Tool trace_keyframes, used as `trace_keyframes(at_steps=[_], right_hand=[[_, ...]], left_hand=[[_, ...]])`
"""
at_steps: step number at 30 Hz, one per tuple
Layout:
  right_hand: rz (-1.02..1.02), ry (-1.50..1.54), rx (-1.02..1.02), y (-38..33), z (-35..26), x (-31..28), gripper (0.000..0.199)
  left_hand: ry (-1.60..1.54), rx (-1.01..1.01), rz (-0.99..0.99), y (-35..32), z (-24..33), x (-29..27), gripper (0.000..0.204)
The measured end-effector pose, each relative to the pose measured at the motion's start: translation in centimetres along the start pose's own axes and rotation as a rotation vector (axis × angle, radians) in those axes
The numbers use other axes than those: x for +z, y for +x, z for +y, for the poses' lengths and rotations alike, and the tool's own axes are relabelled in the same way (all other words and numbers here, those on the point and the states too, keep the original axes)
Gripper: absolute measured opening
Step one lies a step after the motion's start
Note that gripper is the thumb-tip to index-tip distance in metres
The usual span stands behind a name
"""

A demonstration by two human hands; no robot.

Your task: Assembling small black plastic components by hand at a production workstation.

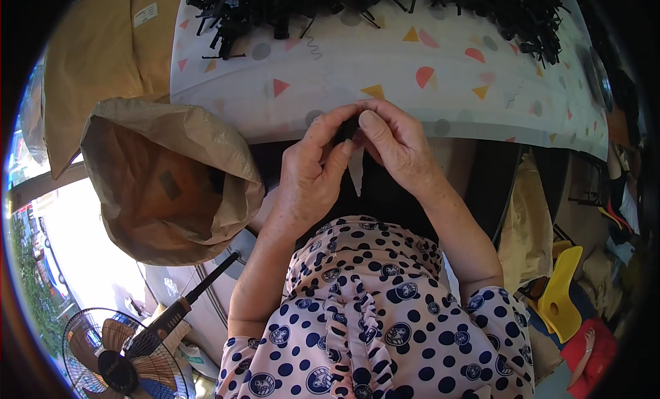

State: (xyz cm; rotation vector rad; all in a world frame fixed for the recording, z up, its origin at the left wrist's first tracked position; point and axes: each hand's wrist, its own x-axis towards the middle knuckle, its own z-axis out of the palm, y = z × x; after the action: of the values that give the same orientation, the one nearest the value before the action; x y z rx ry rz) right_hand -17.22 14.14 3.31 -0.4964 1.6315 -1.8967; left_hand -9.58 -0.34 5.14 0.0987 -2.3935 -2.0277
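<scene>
At the near edge of the table, my left hand point(311, 171) and my right hand point(400, 143) meet with thumbs and fingers closed. Pinched between them is a small black piece point(348, 129), mostly covered by the fingers. A thin whitish strip point(356, 173) dangles below the fingertips; whether it joins the black piece I cannot tell. Beyond my hands, a pile of small black stick-like parts point(275, 17) lies along the far side of the table. Its cover point(309, 76) is white with coloured triangles and half circles.
A large open brown paper bag point(237, 141) stands left of my hands, with a darker patch inside. Brown cardboard point(89, 62) rises behind it. A black fan point(120, 368) is at the lower left. To the right are a yellow plastic piece point(565, 299) and someone's red-clothed part point(597, 351).
</scene>
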Motion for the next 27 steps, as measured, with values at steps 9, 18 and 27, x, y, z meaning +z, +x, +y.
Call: trace_keyframes(at_steps=[9,18,27], right_hand=[[-0.001,0.195,0.125,-0.3,-0.4,2.9,0.038],[0.046,0.153,0.13,0.5,0.3,3.8,0.031],[-0.032,0.061,0.127,2.6,0.0,3.2,0.029]], left_hand=[[-0.014,0.021,0.178,-0.1,-0.5,-0.3,0.039],[0.048,0.139,0.341,0.4,-1.1,-0.1,0.037],[0.245,0.066,0.376,0.7,-1.5,-1.2,0.035]])
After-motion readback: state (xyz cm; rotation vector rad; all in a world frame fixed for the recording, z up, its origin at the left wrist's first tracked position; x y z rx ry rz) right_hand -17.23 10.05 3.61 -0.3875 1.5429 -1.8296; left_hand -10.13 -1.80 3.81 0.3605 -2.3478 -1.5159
